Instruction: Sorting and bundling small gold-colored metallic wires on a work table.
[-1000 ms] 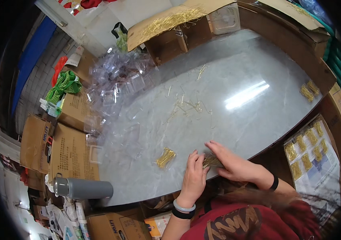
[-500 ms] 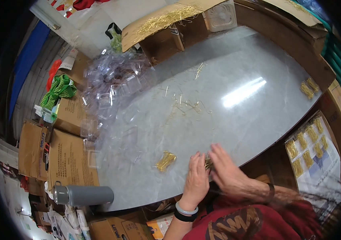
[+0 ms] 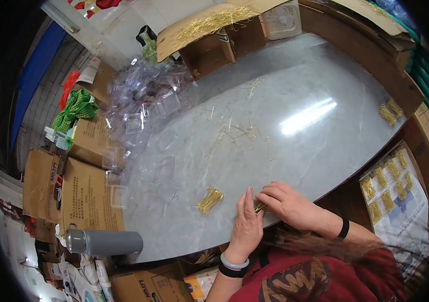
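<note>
Close to the table's near edge, a bundle of thin gold wire hooks sits between my two hands, mostly covered by fingers. My left hand stands on edge with its fingers straight and together, its thumb side against the bundle. From the right, my right hand bends its fingers over the same bundle and closes on it. A second gold bundle, narrower at its middle, lies just left of my left hand. Farther out, loose gold wire hooks are scattered over the grey tabletop.
Clear plastic boxes pile up on the left. A grey bottle lies at the near left edge. Gold bundles rest on a sheet-covered board at right, two more bundles at the far-right edge. A cardboard box stands at the back.
My right hand's fingers, raised and blurred before, have come down and curled over the bundle. The bundle has tilted flatter between the hands; my left hand has hardly moved.
</note>
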`<state>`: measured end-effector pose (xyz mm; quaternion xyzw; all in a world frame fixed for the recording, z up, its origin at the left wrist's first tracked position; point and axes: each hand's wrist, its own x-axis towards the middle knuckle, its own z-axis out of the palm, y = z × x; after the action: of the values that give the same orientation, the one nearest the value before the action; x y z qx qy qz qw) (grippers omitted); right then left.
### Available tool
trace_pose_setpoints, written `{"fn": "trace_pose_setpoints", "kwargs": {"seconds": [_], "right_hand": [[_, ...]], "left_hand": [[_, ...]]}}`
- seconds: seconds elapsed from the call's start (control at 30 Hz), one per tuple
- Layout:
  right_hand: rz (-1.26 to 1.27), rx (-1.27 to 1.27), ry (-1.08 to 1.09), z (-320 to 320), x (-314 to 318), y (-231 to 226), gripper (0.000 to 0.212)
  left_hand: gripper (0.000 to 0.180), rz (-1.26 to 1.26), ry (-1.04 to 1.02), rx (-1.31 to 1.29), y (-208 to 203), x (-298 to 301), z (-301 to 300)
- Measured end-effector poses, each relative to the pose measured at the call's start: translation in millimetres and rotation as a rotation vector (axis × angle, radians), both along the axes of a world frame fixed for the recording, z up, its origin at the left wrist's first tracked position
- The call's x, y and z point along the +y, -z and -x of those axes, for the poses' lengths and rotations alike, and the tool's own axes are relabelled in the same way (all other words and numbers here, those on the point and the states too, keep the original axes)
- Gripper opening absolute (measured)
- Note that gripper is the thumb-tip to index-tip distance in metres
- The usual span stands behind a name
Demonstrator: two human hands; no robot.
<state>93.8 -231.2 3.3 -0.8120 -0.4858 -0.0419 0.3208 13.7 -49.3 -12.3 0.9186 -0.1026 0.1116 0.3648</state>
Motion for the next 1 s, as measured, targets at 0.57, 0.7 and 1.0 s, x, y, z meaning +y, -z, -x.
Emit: {"fn": "trace_pose_setpoints", "kwargs": {"seconds": [0.57,0.7,1.0], "right_hand": [[0.055,-0.145,0.094,20.4,3.3,6.3,0.043],[-0.027,-0.12,0.179,25.2,6.3,0.9,0.044],[0.006,-0.134,0.17,21.2,4.7,6.6,0.043]], "left_hand": [[0.073,-0.017,-0.08,0.003,-22.9,11.2,15.7],[0.044,-0.231,-0.306,-0.058,-26.0,9.1,34.0],[0.022,-0.226,-0.322,-0.065,-21.5,2.0,15.6]]}}
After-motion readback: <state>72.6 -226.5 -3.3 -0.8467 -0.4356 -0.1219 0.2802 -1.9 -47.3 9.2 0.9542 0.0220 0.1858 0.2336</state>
